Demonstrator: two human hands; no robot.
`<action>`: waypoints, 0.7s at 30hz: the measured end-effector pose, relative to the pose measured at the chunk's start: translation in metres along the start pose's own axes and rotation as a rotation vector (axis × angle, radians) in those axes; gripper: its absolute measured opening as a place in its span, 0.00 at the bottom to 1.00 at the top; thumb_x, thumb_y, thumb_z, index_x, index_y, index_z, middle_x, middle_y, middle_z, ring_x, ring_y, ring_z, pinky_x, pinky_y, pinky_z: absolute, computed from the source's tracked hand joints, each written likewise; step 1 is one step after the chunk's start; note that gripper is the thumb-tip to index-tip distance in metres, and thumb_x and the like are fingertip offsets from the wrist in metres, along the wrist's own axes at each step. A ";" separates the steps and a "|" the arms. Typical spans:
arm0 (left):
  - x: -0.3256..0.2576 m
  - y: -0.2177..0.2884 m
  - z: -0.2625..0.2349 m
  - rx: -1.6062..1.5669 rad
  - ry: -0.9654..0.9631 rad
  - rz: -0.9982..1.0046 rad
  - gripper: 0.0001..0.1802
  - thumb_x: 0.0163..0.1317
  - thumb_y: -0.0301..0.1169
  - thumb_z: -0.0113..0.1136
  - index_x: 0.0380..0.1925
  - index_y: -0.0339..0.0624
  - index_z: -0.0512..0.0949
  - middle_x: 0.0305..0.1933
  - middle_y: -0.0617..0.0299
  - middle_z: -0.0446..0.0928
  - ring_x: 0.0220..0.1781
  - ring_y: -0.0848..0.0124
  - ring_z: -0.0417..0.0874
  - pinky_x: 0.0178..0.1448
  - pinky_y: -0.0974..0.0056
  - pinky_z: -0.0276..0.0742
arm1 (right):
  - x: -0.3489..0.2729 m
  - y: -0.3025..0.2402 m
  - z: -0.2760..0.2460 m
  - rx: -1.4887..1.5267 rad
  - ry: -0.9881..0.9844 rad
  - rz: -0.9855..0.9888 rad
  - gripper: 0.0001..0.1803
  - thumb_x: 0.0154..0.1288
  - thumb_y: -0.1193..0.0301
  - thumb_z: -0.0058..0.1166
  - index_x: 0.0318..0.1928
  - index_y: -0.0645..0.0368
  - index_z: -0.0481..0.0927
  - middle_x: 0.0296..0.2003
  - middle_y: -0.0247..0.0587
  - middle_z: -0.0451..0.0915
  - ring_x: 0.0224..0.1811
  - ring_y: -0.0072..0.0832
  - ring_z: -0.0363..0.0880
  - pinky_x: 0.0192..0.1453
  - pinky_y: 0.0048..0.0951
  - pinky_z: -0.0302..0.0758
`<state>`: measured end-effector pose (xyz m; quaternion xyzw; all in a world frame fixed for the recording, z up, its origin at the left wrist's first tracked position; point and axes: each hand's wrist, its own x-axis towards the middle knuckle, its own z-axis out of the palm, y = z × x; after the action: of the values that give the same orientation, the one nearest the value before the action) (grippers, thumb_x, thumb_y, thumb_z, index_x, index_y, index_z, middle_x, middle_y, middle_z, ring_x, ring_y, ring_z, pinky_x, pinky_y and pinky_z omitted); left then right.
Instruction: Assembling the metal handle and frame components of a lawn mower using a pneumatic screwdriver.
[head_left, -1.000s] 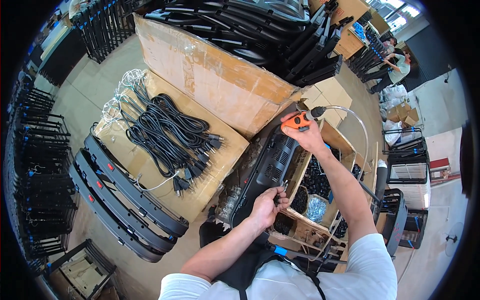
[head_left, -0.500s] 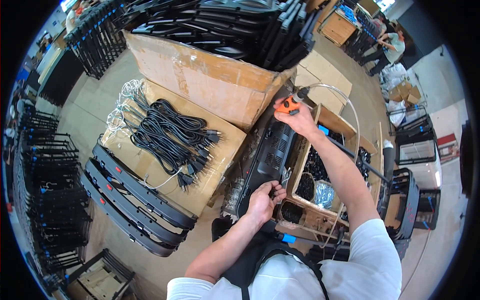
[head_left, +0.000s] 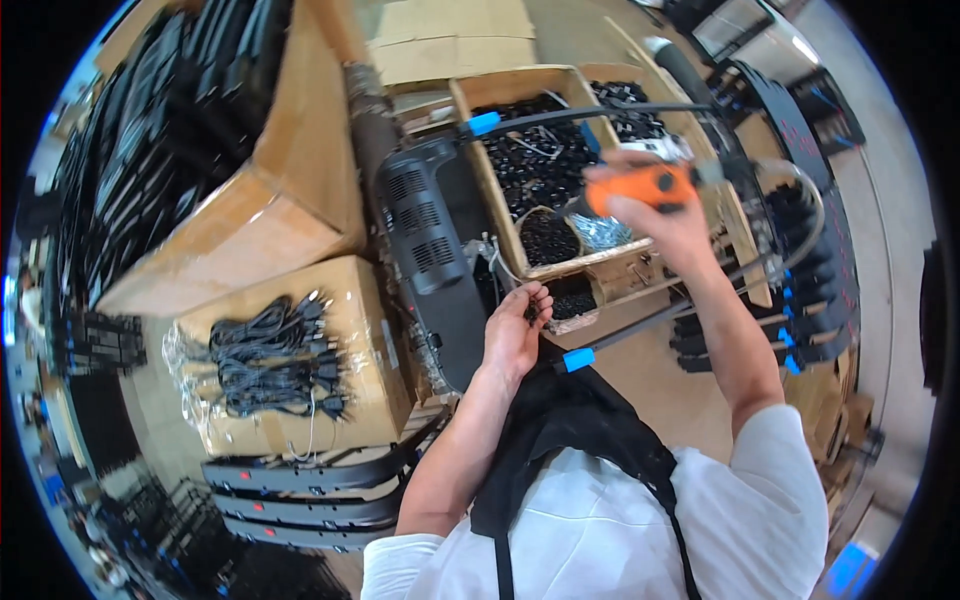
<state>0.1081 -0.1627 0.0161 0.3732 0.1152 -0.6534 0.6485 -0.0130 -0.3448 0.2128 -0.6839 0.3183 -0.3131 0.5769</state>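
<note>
My right hand [head_left: 668,222] grips an orange power screwdriver [head_left: 640,187] held over a wooden tray [head_left: 480,150] of small black parts. A hose runs from the tool's far end. My left hand [head_left: 515,335] pinches something small and dark at the near edge of the tray, beside a long black vented panel [head_left: 430,250] lying on the bench. What the left fingers hold is too small to tell.
A cardboard box [head_left: 370,345] topped with bundled black power cords [head_left: 275,360] sits to the left. A larger cardboard box [head_left: 250,215] stands behind it. Black curved panels [head_left: 310,480] are stacked near my left side. More black parts fill racks at the right.
The head has turned, so the whole scene has rotated and moved closer. My right hand with the orange tool has come in over the tray. My left hand stays beside the black panel.
</note>
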 end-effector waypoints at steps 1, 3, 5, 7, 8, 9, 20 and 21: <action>0.009 -0.009 0.006 0.025 -0.014 -0.021 0.16 0.84 0.35 0.47 0.57 0.37 0.80 0.53 0.58 0.84 0.55 0.66 0.83 0.63 0.59 0.79 | -0.029 0.000 -0.026 -0.007 0.064 0.002 0.32 0.64 0.71 0.71 0.67 0.65 0.76 0.56 0.49 0.88 0.60 0.33 0.86 0.68 0.37 0.80; 0.032 -0.027 0.014 0.171 -0.013 -0.083 0.16 0.83 0.35 0.49 0.58 0.40 0.80 0.55 0.59 0.84 0.57 0.66 0.83 0.66 0.58 0.76 | -0.090 -0.006 -0.070 -0.031 0.239 0.054 0.33 0.63 0.72 0.71 0.66 0.68 0.75 0.56 0.51 0.88 0.60 0.37 0.86 0.69 0.39 0.80; 0.066 -0.044 0.002 0.388 -0.044 -0.087 0.20 0.81 0.40 0.54 0.64 0.45 0.79 0.60 0.60 0.83 0.63 0.68 0.80 0.71 0.55 0.69 | -0.144 -0.019 -0.097 -0.024 0.403 0.077 0.32 0.62 0.73 0.69 0.66 0.69 0.75 0.56 0.53 0.87 0.60 0.38 0.86 0.69 0.39 0.80; 0.074 -0.055 0.026 0.626 0.138 -0.181 0.28 0.80 0.47 0.54 0.71 0.42 0.74 0.62 0.59 0.82 0.65 0.66 0.78 0.70 0.55 0.68 | -0.201 -0.020 -0.133 -0.059 0.558 0.092 0.30 0.63 0.74 0.66 0.65 0.71 0.75 0.55 0.55 0.87 0.59 0.38 0.86 0.68 0.38 0.79; 0.058 -0.059 0.062 0.890 0.222 -0.138 0.34 0.80 0.52 0.52 0.75 0.41 0.69 0.63 0.55 0.81 0.65 0.62 0.78 0.69 0.55 0.70 | -0.232 -0.016 -0.151 -0.065 0.605 0.102 0.30 0.63 0.74 0.66 0.65 0.71 0.75 0.55 0.55 0.87 0.59 0.38 0.86 0.68 0.38 0.79; 0.069 -0.065 0.046 0.901 0.221 -0.128 0.34 0.80 0.52 0.52 0.75 0.41 0.69 0.63 0.55 0.81 0.65 0.62 0.78 0.69 0.55 0.70 | -0.250 -0.014 -0.160 -0.060 0.661 0.105 0.30 0.63 0.75 0.65 0.65 0.70 0.75 0.55 0.55 0.87 0.59 0.38 0.86 0.69 0.39 0.79; -0.016 -0.080 0.056 2.095 -0.117 -0.038 0.38 0.80 0.61 0.39 0.50 0.40 0.86 0.51 0.39 0.87 0.57 0.42 0.87 0.63 0.40 0.80 | -0.273 0.288 -0.183 0.591 0.980 0.677 0.23 0.68 0.65 0.70 0.61 0.46 0.78 0.49 0.35 0.83 0.51 0.31 0.83 0.54 0.42 0.82; -0.015 -0.080 0.060 2.107 -0.053 -0.039 0.38 0.80 0.62 0.38 0.49 0.39 0.87 0.50 0.38 0.87 0.57 0.42 0.87 0.63 0.40 0.80 | -0.259 0.323 -0.179 0.689 0.958 0.717 0.20 0.69 0.65 0.69 0.59 0.47 0.79 0.49 0.34 0.85 0.50 0.31 0.84 0.54 0.40 0.83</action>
<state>0.0116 -0.1790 0.0411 0.7316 -0.5193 -0.4415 -0.0121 -0.3346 -0.2866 -0.0971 -0.1000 0.6271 -0.4540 0.6250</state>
